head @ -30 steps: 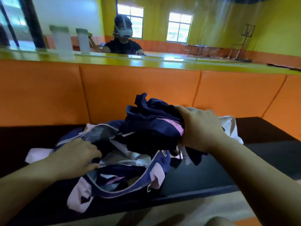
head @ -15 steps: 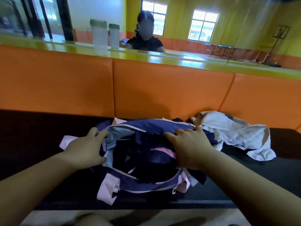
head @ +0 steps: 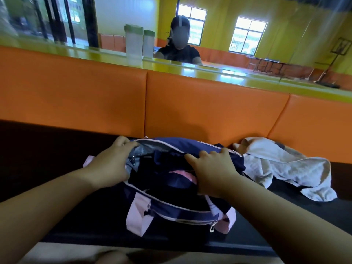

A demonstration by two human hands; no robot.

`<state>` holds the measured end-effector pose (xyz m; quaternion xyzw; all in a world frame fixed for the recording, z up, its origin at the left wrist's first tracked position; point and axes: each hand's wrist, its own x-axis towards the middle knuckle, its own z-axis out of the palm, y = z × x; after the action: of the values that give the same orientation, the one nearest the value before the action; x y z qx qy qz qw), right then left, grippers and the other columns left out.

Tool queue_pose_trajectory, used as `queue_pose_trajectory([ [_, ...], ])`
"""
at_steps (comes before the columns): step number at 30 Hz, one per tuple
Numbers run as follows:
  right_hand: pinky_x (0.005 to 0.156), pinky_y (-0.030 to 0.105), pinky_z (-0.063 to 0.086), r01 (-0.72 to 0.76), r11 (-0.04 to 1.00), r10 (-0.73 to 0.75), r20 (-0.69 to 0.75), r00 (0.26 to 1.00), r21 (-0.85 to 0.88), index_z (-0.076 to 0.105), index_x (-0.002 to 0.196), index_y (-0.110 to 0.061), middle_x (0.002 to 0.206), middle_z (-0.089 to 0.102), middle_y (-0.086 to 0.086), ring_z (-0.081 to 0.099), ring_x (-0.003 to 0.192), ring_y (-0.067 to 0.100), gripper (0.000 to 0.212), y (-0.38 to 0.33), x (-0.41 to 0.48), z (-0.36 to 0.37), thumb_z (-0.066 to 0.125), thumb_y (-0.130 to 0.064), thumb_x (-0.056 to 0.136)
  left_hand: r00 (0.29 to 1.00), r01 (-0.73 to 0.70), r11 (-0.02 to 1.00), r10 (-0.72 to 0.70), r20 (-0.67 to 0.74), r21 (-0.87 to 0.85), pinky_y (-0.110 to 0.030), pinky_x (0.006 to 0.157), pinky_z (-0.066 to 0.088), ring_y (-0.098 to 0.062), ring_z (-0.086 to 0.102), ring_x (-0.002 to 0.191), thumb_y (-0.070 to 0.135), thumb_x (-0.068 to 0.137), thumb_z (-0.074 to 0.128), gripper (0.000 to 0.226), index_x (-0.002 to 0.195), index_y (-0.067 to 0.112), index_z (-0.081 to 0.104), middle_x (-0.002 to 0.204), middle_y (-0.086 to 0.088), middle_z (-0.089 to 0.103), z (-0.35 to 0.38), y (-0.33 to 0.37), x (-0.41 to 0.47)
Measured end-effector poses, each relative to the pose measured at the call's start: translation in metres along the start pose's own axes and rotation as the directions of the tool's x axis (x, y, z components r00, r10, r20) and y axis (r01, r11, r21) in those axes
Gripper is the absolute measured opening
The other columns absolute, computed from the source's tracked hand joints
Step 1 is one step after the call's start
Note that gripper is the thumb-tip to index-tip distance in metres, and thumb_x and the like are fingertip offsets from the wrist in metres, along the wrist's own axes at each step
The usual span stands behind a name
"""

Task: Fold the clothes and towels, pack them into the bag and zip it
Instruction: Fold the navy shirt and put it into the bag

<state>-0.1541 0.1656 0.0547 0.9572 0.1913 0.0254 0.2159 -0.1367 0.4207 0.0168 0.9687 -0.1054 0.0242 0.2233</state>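
A navy bag [head: 177,212] with pink straps and pale piping lies unzipped on the dark bench seat [head: 47,149]. Dark navy clothes with a pink patch [head: 182,174] fill its mouth. My left hand [head: 112,162] grips the bag's left rim and holds the opening apart. My right hand [head: 211,172] lies flat on the clothes and presses them down into the bag, fingers spread. A crumpled white towel [head: 285,168] lies on the seat just right of the bag, unfolded.
An orange padded backrest [head: 209,103] rises right behind the bag. Above it runs a glossy yellow-green ledge [head: 209,73] with two clear tubs [head: 139,41], and a person sits beyond. The bench's front edge is close to me.
My right hand brought the navy clothes down from above into the bag and now presses them in. My left hand shifted up along the bag's left rim. The towel came into view.
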Motion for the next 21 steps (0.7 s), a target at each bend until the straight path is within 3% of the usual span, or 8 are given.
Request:
queue_pose_trajectory([
  [5, 0.100, 0.058, 0.028, 0.024, 0.996, -0.017, 0.082, 0.997, -0.086, 0.040, 0.125, -0.020, 0.110, 0.058, 0.009, 0.058, 0.100, 0.028, 0.067, -0.016, 0.018, -0.015, 0.074, -0.043, 0.072, 0.995, -0.087, 0.996, 0.086, 0.054, 0.008, -0.021, 0.052, 0.040, -0.007, 0.054, 0.074, 0.008, 0.068, 0.069, 0.081, 0.138, 0.026, 0.033, 0.119, 0.017, 0.031, -0.019, 0.012, -0.003],
  [9, 0.093, 0.055, 0.033, 0.062, 0.998, -0.062, -0.052, 0.997, -0.002, 0.039, 0.119, -0.016, 0.104, 0.061, 0.008, 0.059, 0.093, 0.030, 0.057, -0.040, 0.035, -0.023, 0.069, -0.037, 0.076, 0.989, -0.136, 0.991, 0.136, 0.052, -0.005, -0.036, 0.072, 0.053, -0.013, 0.058, 0.088, 0.009, 0.066, 0.070, 0.085, 0.140, 0.024, 0.031, 0.124, 0.016, 0.031, -0.026, 0.024, -0.005],
  [13, 0.078, 0.047, 0.033, 0.124, 0.972, -0.083, -0.201, 0.976, 0.198, 0.035, 0.117, -0.015, 0.100, 0.062, 0.008, 0.059, 0.091, 0.032, 0.048, -0.062, 0.049, -0.010, 0.061, -0.035, 0.081, 0.988, -0.140, 0.990, 0.139, 0.071, 0.004, -0.036, 0.080, 0.052, -0.014, 0.057, 0.096, 0.010, 0.065, 0.070, 0.089, 0.142, 0.024, 0.029, 0.128, 0.016, 0.030, -0.034, 0.027, -0.005],
  [18, 0.086, 0.050, 0.038, 0.205, 0.937, -0.127, -0.271, 0.954, 0.282, 0.035, 0.124, -0.011, 0.113, 0.060, 0.016, 0.056, 0.103, 0.038, 0.051, -0.082, 0.060, 0.009, 0.053, -0.043, 0.088, 0.985, -0.121, 0.992, 0.122, 0.120, -0.021, -0.038, 0.085, 0.051, -0.012, 0.053, 0.104, 0.013, 0.063, 0.071, 0.092, 0.142, 0.026, 0.027, 0.127, 0.018, 0.030, -0.031, 0.013, -0.009],
  [21, 0.091, 0.050, 0.037, 0.269, 0.913, -0.201, -0.237, 0.951, 0.306, 0.035, 0.125, -0.010, 0.117, 0.056, 0.019, 0.054, 0.105, 0.039, 0.048, -0.088, 0.064, 0.011, 0.055, -0.033, 0.088, 0.983, -0.116, 0.993, 0.118, 0.141, -0.024, -0.041, 0.088, 0.050, -0.010, 0.050, 0.109, 0.018, 0.061, 0.072, 0.093, 0.141, 0.031, 0.026, 0.127, 0.022, 0.028, -0.032, 0.011, -0.008],
])
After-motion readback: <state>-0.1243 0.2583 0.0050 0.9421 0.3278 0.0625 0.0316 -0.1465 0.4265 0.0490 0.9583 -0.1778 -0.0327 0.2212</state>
